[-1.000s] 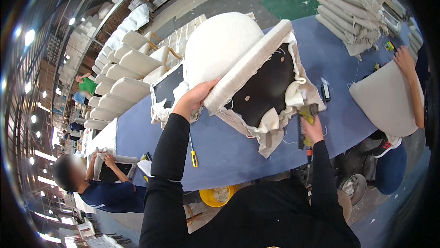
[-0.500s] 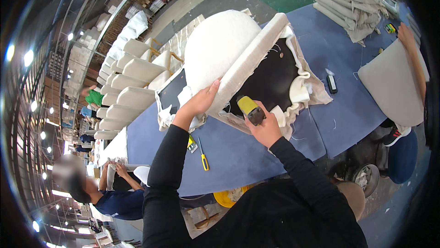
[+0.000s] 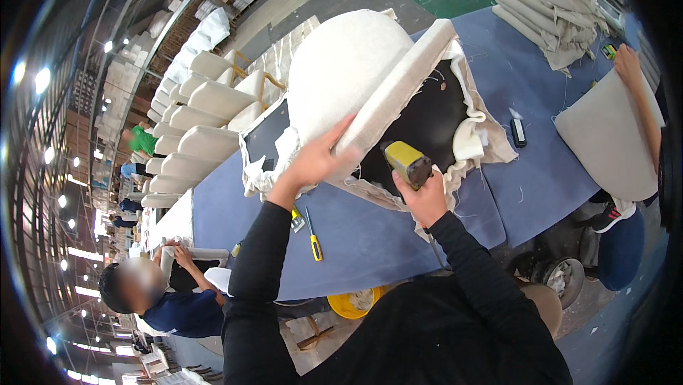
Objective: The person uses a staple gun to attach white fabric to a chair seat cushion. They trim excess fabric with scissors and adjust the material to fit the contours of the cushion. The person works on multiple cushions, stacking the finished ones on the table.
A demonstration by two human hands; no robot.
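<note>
A chair seat (image 3: 409, 83) wrapped in beige fabric stands tilted on the blue work table, its black underside (image 3: 420, 125) facing me and its loose cloth edge (image 3: 467, 140) bunched along the near right side. My left hand (image 3: 318, 161) lies open against the seat's lower left edge, fingers stretched and partly blurred. Gripped in my right hand (image 3: 427, 200) is a yellow and black staple gun (image 3: 409, 161), held in front of the underside. Just behind the seat sits a rounded cream padded piece (image 3: 341, 72).
On the blue table (image 3: 384, 243) lie a yellow-handled screwdriver (image 3: 315, 246) and a dark green-black tool (image 3: 518, 131). Folded fabric covers (image 3: 530, 8) are stacked at far right. Co-workers handle panels at right (image 3: 612, 129) and left (image 3: 188, 264). Upholstered chairs (image 3: 206, 140) stand at left.
My right hand has moved the staple gun slightly right and back from the seat's edge. My left hand has shifted along the edge, its fingers spreading.
</note>
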